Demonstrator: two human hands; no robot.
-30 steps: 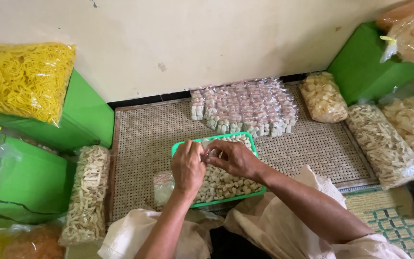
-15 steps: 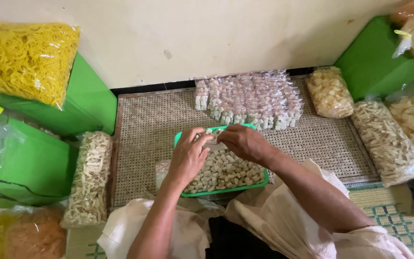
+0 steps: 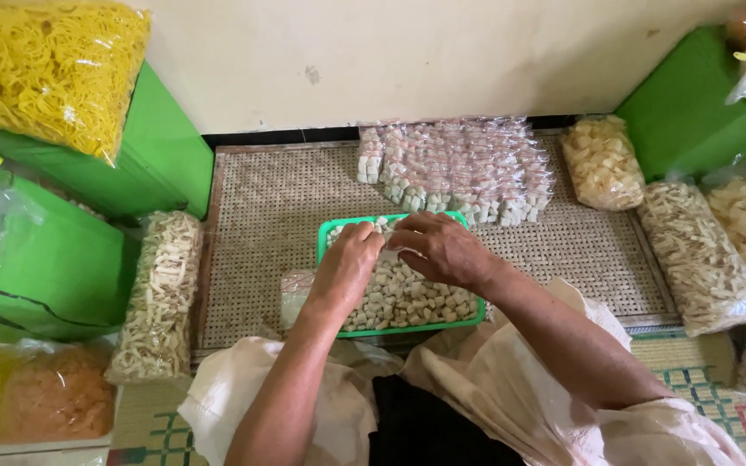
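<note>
Two hands (image 3: 347, 267), one green tray (image 3: 425, 328), one woven mat (image 3: 261, 216).

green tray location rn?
Head view, centre: the green tray sits on the woven mat, under the left hand and right hand, just before the small packets.

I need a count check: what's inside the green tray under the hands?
The green tray holds a layer of small pale snack cubes. The left hand and right hand cover its far half, so whatever lies there is hidden.

Glossy plastic tray (image 3: 330, 237), woven cane mat (image 3: 261, 224)
</note>
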